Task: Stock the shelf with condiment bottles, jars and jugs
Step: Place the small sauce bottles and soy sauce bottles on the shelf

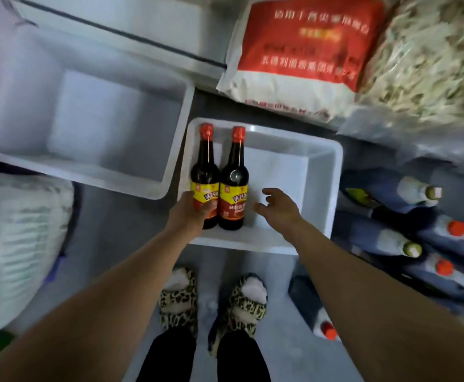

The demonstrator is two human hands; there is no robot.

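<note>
Small bin [332,166]: we find its right half bare, open from above; two dark bottles [219,175] lie side by side against its left wall, blocking that side.
Large bin [175,139]: touching the small bin's left rim, interior open.
Floor strip between our slippers [211,299] and the small bin: narrow, passable.
Right flank: we note clear bottles [418,244] piled on their sides, caps pointing right, close beside the small bin.
Far side: a red and white sack [294,64] leans just beyond the small bin.
Left: a pale sack [18,230] crowds the floor.
</note>
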